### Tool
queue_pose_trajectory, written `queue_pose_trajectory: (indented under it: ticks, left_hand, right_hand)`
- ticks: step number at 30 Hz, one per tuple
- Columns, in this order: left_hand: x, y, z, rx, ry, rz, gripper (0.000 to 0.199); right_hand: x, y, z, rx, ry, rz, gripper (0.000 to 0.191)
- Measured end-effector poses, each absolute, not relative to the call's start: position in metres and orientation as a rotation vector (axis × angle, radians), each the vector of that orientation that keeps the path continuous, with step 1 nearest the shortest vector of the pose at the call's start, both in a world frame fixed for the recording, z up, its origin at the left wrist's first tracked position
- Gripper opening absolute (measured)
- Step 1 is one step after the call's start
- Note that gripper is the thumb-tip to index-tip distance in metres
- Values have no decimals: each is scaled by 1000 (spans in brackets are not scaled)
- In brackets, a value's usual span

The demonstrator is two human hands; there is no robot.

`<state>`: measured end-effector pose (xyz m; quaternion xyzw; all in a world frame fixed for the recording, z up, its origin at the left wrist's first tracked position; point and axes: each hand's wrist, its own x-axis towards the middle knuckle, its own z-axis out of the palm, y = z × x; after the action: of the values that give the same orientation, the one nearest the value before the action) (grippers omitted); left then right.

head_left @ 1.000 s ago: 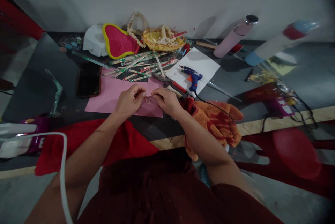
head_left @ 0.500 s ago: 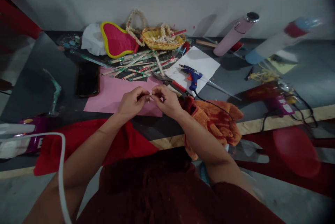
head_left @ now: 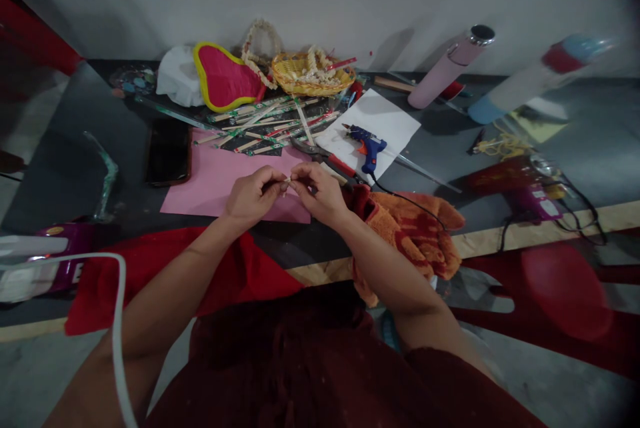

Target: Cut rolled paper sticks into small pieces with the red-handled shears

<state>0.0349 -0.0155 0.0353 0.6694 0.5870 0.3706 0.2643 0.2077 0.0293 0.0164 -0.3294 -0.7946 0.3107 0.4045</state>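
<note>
My left hand and my right hand meet fingertip to fingertip over a pink sheet. Both pinch a small pale piece, mostly hidden by the fingers, so its shape is unclear. Several paper-wrapped wooden chopsticks lie just beyond the sheet. Red-handled pliers rest beside my right hand. Behind them a blue glue gun lies on white paper.
A black phone is at the left. Along the wall stand a yellow basket, a pink flask and a bottle. An orange cloth and a red cloth lie along the front edge.
The fingertips have shifted very slightly around the small pale piece. Both hands otherwise keep their place.
</note>
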Motion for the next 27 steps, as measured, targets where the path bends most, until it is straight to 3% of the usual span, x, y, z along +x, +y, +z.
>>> queue_pose_trajectory:
  ticks: [7, 27]
  left_hand:
    - [35, -17, 39, 1813, 1575, 1056, 23]
    - [35, -19, 37, 1894, 1570, 1096, 18]
  right_hand:
    - [208, 31, 21, -824, -2097, 749, 15]
    - [211, 29, 27, -767, -2015, 1017, 16]
